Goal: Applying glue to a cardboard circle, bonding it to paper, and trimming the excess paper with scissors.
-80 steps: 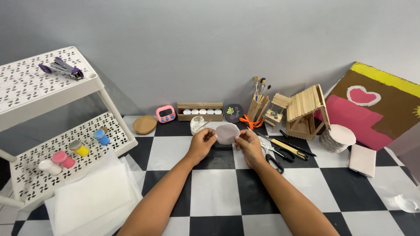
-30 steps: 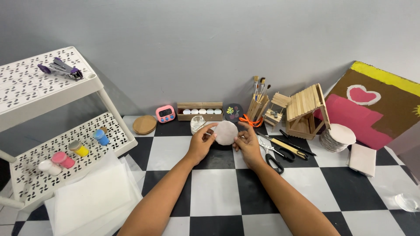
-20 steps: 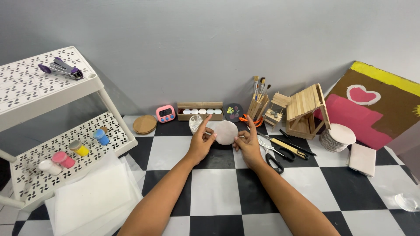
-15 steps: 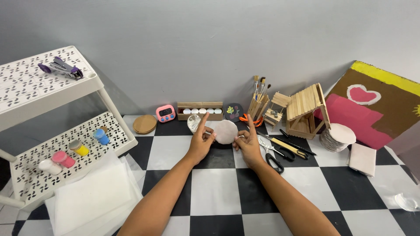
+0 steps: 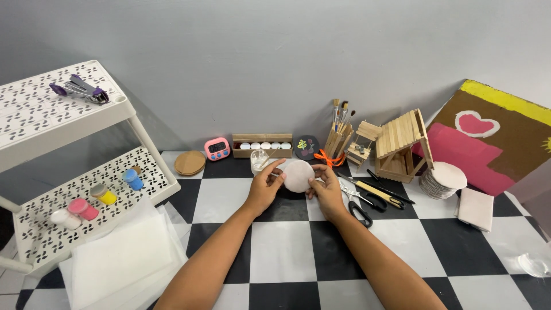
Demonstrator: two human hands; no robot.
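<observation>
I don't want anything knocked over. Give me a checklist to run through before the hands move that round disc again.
1. Disc held on both sides: left hand and right hand both grip the pale round disc. Ok.
2. Disc off the table: cannot tell.
3. Small clear cup just behind the left hand's fingers: very close. Not ok.
4. Scissors beside the right hand: close. Not ok.
5. Checkered table in front of the hands: free. Ok.
</observation>
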